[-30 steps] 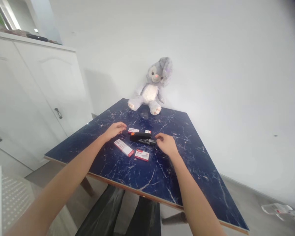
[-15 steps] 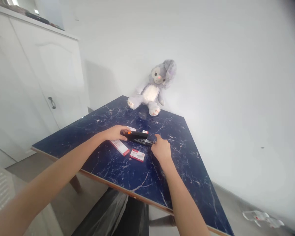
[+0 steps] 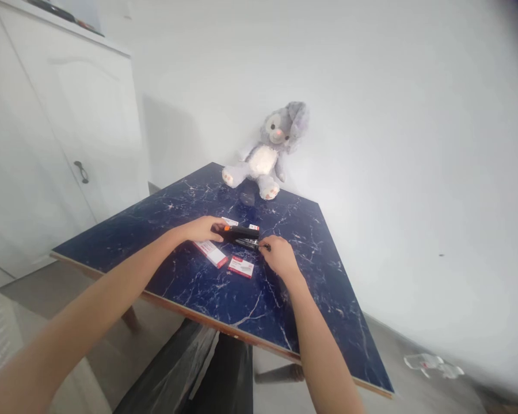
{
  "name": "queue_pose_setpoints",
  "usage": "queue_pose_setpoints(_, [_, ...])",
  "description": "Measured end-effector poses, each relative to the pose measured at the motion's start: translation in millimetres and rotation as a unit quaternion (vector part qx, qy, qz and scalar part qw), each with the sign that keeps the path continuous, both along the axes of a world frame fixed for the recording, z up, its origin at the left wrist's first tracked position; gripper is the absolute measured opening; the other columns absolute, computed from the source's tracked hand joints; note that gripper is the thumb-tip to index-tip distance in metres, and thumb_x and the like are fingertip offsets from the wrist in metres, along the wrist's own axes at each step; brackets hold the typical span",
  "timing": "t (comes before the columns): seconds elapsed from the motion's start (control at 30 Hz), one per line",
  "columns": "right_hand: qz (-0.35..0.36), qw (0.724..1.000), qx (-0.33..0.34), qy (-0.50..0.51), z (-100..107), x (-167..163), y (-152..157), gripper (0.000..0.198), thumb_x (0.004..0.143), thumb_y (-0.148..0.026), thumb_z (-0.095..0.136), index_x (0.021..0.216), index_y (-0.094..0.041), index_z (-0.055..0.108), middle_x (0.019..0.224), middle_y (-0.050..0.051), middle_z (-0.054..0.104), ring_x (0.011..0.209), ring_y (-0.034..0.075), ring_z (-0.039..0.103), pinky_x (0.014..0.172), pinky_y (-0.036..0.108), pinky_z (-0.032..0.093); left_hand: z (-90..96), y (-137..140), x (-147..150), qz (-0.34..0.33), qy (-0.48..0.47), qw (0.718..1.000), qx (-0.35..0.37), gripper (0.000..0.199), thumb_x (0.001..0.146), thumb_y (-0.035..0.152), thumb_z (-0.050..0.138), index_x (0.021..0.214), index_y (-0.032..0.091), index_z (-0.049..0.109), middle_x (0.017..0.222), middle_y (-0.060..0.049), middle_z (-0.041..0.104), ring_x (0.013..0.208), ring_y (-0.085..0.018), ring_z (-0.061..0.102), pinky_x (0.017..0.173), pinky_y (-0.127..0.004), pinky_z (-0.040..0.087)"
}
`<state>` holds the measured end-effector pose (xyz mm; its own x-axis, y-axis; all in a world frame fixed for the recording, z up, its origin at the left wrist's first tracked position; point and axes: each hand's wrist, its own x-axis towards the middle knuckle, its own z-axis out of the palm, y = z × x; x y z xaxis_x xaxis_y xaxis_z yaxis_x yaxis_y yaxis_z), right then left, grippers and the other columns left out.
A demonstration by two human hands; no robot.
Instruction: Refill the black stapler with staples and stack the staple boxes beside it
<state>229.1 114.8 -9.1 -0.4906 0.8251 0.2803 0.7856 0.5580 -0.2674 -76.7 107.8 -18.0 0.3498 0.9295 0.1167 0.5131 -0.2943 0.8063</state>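
A black stapler (image 3: 242, 232) with an orange mark lies across the middle of the table, its upper arm lifted from the base. My left hand (image 3: 205, 229) is closed around its left end. At the right end, the fingers of my right hand (image 3: 280, 256) pinch a small dark part at the tip of the base; I cannot tell whether that part is separate. Close in front of the stapler are a long red-and-white box (image 3: 211, 253) and a smaller red-and-white box (image 3: 241, 267). Two more small boxes show partly behind it.
The dark blue marbled table (image 3: 250, 310) stands against a white wall. A grey plush toy (image 3: 265, 152) leans at its back corner. To the left is a white cabinet (image 3: 69, 126). A clear plastic item (image 3: 431, 363) lies on the floor at the right.
My right hand has moved slightly left against the stapler's end, and its raised index finger has curled in to pinch. My left hand keeps its hold. The view has shifted a little.
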Motion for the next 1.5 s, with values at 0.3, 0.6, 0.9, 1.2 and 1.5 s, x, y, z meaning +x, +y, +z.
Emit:
queue_pose_setpoints(0.3, [-0.015,0.965,-0.151,0.216,-5.0,7.1,13.8,0.024,0.087,-0.042,0.057,0.093,-0.020,0.066,0.089,0.003,0.074,0.078,0.018,0.067,0.076,0.028,0.047,-0.4,1.2,-2.5,-0.009,0.080,0.997,0.000,0.050,0.076,0.038,0.074,0.125,0.029,0.066,0.110,-0.001,0.075,0.099,-0.023,0.069,0.087,-0.028,0.047])
queue_pose_setpoints(0.6, [-0.014,0.935,-0.174,0.310,-8.7,11.1,20.2,0.037,0.089,-0.046,0.054,0.109,-0.018,0.067,0.093,0.006,0.077,0.087,0.019,0.069,0.082,0.031,0.048,0.1,-0.4,-2.0,-0.016,0.068,0.998,0.001,0.050,0.077,0.034,0.073,0.126,0.028,0.065,0.110,-0.002,0.074,0.100,-0.022,0.069,0.086,-0.027,0.047])
queue_pose_setpoints(0.9, [-0.012,0.943,-0.178,0.279,-9.0,11.6,18.0,0.037,0.084,-0.043,0.061,0.110,-0.019,0.071,0.092,0.005,0.077,0.082,0.020,0.070,0.079,0.030,0.051,1.5,-1.4,-2.3,-0.010,0.077,0.997,-0.001,0.049,0.076,0.032,0.072,0.125,0.030,0.066,0.110,-0.002,0.075,0.100,-0.023,0.069,0.085,-0.027,0.047])
queue_pose_setpoints(1.2, [0.013,0.974,-0.126,0.189,-7.5,13.3,16.0,0.032,0.081,-0.042,0.066,0.104,-0.024,0.077,0.102,0.003,0.076,0.087,0.020,0.069,0.085,0.032,0.051,3.5,-3.0,-0.5,-0.014,0.082,0.997,0.002,0.050,0.077,0.034,0.070,0.127,0.029,0.064,0.108,-0.001,0.074,0.098,-0.022,0.069,0.083,-0.026,0.048])
queue_pose_setpoints(1.5, [0.029,0.977,-0.159,0.137,-9.2,13.9,15.1,0.030,0.086,-0.040,0.064,0.108,-0.025,0.077,0.104,0.003,0.077,0.090,0.022,0.071,0.088,0.033,0.051,2.4,-0.8,-1.3,-0.009,0.089,0.996,-0.004,0.053,0.076,0.037,0.071,0.128,0.028,0.064,0.111,-0.004,0.074,0.100,-0.023,0.069,0.085,-0.028,0.048])
